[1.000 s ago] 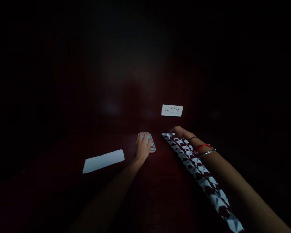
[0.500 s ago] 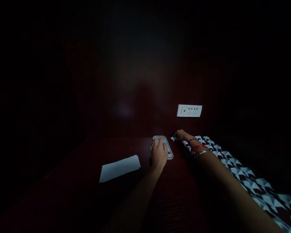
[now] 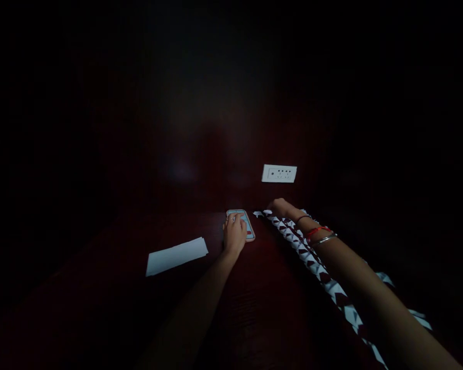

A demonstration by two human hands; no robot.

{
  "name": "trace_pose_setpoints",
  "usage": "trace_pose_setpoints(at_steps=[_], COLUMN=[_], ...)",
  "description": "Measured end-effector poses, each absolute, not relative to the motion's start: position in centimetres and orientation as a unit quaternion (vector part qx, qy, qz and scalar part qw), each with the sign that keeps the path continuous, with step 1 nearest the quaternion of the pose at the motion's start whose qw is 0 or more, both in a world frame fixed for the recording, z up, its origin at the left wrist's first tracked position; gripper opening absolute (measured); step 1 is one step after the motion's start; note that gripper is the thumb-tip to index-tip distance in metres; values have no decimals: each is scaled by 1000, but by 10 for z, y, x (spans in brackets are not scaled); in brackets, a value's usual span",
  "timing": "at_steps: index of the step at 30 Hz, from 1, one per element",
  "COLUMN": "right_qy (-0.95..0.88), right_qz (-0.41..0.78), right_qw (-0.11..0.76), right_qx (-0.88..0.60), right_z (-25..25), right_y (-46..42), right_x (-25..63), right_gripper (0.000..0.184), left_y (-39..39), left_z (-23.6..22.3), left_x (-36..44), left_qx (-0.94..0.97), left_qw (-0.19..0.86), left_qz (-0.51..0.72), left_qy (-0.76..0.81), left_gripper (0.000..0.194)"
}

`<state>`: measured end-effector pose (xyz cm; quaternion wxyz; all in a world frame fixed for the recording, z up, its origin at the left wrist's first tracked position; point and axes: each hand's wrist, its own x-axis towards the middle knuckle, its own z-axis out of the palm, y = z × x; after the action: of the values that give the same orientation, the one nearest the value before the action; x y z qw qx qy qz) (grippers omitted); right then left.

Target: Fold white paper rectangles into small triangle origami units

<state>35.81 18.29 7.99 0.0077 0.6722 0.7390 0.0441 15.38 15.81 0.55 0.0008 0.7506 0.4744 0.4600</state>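
Beside the right hand (image 3: 280, 206), a zigzag paper strip (image 3: 314, 266) slants lengthwise toward near right; grip too dim to tell

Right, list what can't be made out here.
All in the head view:
Phone: screen partly covered by the left hand.
Right hand: fingertips too dark to tell at the strip's far end.
Strip: near end cut off by the bottom edge.
Socket: markings too small to read.
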Motion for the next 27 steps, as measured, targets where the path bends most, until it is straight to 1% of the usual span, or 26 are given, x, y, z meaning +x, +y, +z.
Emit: trace_pose_setpoints(at_steps=[3, 6, 10, 13, 17, 21, 24, 27], right_qy=[748, 760, 776, 789, 808, 827, 837, 847], right_qz=[38, 23, -13, -46, -64, -45, -22, -7], right_qw=[1, -5, -22, -49, -91, -123, -142, -151], right_qx=[663, 650, 631, 611, 578, 547, 528, 510], right_z=[91, 93, 79, 58, 34, 27, 30, 31], right_y=[142, 101, 60, 42, 34, 40, 52, 70], right_x=[346, 329, 301, 272, 229, 193, 173, 156], right_gripper=[31, 24, 22, 23, 26, 29, 34, 38], left_y=[147, 129, 97, 78, 73, 82, 90, 95], left_z=[9, 12, 14, 12, 10, 7, 5, 3], left_x=[150, 140, 110, 67, -8, -67, -84, -86], left_qx=[756, 760, 786, 811, 820, 815, 819, 821], left_qw=[5, 11, 12, 6, 4, 16, 30, 35], left_qz=[451, 437, 402, 366, 312, 273, 255, 247], left_qy=[474, 481, 470, 457, 480, 511, 513, 514], left_gripper=[24, 24, 24, 26, 30, 40, 45, 38])
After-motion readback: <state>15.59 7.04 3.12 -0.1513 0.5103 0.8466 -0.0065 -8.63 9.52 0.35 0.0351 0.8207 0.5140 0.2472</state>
